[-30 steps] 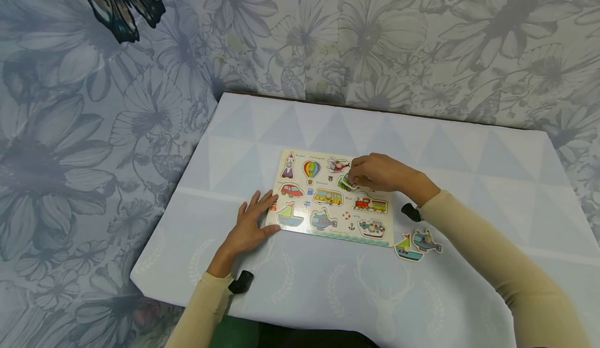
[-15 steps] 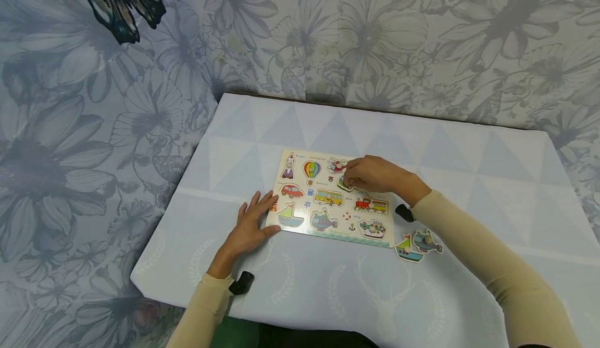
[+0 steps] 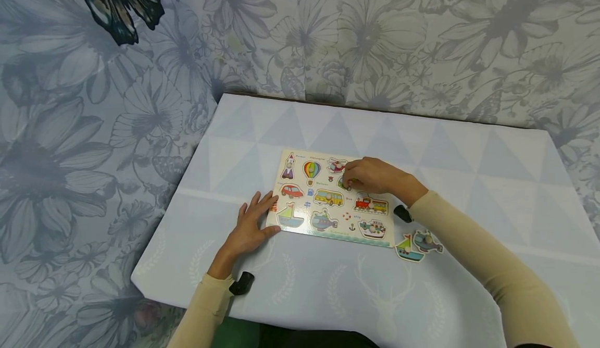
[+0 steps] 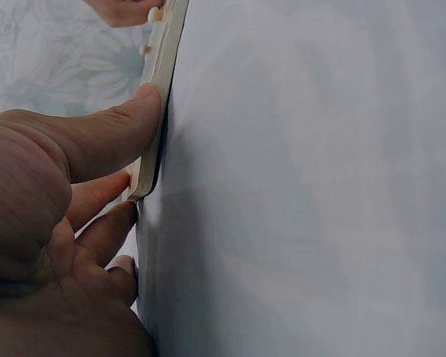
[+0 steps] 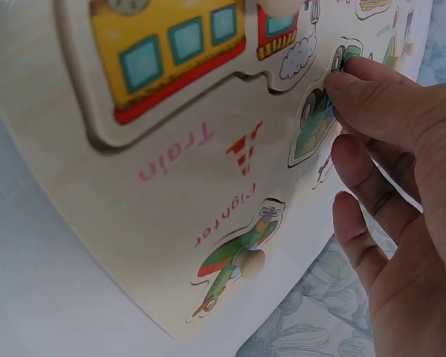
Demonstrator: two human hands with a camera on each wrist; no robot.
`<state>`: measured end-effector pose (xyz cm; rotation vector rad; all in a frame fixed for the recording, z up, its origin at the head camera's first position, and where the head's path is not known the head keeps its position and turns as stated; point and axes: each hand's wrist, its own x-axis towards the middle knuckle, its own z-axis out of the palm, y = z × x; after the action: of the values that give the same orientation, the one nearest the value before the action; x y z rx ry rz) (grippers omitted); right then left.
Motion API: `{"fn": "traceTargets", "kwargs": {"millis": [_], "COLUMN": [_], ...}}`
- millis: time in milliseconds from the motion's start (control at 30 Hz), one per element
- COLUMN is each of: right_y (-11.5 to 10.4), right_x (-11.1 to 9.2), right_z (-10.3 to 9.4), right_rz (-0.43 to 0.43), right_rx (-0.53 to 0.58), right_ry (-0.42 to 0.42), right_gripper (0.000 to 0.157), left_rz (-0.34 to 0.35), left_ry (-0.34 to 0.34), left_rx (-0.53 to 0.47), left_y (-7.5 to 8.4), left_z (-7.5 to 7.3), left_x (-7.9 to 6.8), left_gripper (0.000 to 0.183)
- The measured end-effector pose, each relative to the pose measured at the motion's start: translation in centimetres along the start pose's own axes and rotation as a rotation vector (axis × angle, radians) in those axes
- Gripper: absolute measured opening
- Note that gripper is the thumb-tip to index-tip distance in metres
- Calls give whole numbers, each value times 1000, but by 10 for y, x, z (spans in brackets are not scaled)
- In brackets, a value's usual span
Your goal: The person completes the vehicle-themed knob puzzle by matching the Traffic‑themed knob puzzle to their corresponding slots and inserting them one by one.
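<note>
A wooden peg puzzle board lies on the table. My left hand rests at its left near corner, thumb along the near edge and fingers spread at the left edge; the left wrist view shows the thumb against the board's side. Over the board's upper right, my right hand pinches a green vehicle puzzle piece with black wheels between thumb and forefinger. The piece lies at a slot there, its knob hidden by the fingers. In the right wrist view, a fighter plane piece and a train piece sit nearby.
A loose sailboat piece and a submarine piece lie by the board's right near corner. Sailboat and submarine slots show only flat pictures. A patterned wall stands behind the table.
The right hand has shifted slightly left and toward the person with the green vehicle piece, then nearly stopped. The left hand has not moved.
</note>
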<state>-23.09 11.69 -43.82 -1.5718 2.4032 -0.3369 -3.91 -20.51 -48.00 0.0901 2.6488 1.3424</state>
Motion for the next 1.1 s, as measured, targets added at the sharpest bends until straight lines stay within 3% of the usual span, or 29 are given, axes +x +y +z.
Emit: {"fn": "traceTargets", "kwargs": {"millis": [433, 667, 1100], "right_y": [0, -1, 11], "right_x": [-2, -6, -38], "right_z": [1, -2, -20], "right_rz": [4, 70, 173], "right_rx": [-30, -49, -79], "right_ry": [12, -9, 4], "right_gripper": [7, 16, 24], "left_rz": [3, -9, -10], "left_ry": [9, 0, -14], "left_rx": [-4, -8, -5], "left_y": [1, 2, 2], "left_z": [1, 1, 0], "left_x": [0, 0, 0], "left_gripper": [76, 75, 77]}}
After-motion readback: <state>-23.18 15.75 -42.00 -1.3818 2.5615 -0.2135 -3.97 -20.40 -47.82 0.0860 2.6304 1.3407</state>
